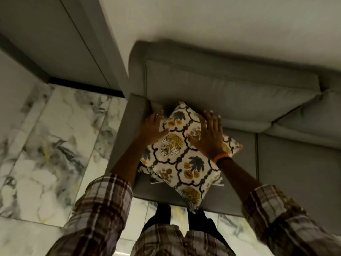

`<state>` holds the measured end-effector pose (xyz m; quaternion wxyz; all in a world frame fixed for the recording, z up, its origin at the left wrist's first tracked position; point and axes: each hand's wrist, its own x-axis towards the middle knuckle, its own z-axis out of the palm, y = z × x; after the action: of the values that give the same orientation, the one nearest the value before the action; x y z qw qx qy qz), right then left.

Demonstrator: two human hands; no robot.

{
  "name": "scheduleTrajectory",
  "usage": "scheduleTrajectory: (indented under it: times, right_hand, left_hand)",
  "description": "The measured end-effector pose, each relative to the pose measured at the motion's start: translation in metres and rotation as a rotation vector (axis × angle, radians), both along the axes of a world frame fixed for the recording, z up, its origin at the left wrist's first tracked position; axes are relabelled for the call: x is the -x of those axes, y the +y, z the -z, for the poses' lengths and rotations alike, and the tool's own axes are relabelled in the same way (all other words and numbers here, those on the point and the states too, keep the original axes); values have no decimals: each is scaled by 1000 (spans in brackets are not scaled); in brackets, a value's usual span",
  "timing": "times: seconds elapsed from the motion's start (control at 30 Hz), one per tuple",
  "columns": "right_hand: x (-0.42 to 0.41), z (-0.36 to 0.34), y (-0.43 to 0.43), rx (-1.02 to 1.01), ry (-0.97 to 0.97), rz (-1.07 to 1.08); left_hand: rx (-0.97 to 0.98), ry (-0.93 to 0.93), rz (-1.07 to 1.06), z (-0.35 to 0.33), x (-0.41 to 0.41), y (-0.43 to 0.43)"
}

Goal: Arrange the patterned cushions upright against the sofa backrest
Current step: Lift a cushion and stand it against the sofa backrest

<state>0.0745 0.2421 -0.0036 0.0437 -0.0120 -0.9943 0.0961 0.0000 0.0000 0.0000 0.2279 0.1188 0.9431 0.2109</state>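
A cream cushion with dark leaf and yellow flower patterns [181, 154] lies flat and turned like a diamond on top of a stack at the left end of the grey sofa seat [287, 163]. At least one more patterned cushion [145, 164] shows beneath it at the left. My left hand [152, 127] lies on the top cushion's upper left edge, fingers reaching over the far side. My right hand [209, 133], with an orange wristband, lies flat on its upper right part, fingers spread. The grey backrest [230, 89] rises just behind the stack.
The sofa's left armrest [132, 111] stands close beside my left hand. A white wall [221, 19] is behind the sofa. Marble-patterned floor tiles [55, 145] spread to the left, and a grey panel [55, 43] stands at the upper left. More sofa seat runs to the right.
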Motion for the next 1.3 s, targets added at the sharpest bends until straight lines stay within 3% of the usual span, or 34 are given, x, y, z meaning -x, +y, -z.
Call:
scheduleTrajectory:
  times: [0.1, 0.17, 0.3, 0.37, 0.43, 0.53, 0.67, 0.8, 0.93, 1.07, 1.17, 1.3]
  right_hand:
    - [-30, 36, 11, 114, -58, 179]
    - [-61, 56, 16, 300, -153, 430]
    - [-100, 79, 19, 1025, -41, 1033]
    - [-113, 92, 19, 1398, -23, 1124]
    - [-119, 98, 27, 1553, -124, 1119]
    - [-120, 90, 52, 1524, -135, 966]
    - [-110, 53, 108, 1544, 6, 845]
    - [-110, 14, 201, 1535, 169, 859]
    - [-109, 7, 324, 1452, 217, 877]
    - [-103, 49, 439, 1453, 129, 782]
    - [-102, 126, 513, 1466, 9, 716]
    - [-92, 157, 541, 1455, -121, 661]
  left_hand:
    - [-25, -268, -85, 31, -5, 10]
    - [-66, -391, -173, 47, -11, 14]
    - [-195, -443, -298, 57, -13, 20]
    - [-289, -481, -379, 56, -16, 24]
    - [-374, -481, -453, 56, -20, 29]
    - [-492, -441, -553, 44, -23, 45]
    - [-663, -419, -630, 17, -34, 103]
    - [-753, -342, -542, -5, -51, 189]
    - [-809, -273, -359, 15, -63, 305]
    - [-748, -322, -324, 48, -63, 423]
    - [-654, -356, -411, 92, -59, 486]
    - [-615, -314, -478, 133, -69, 525]
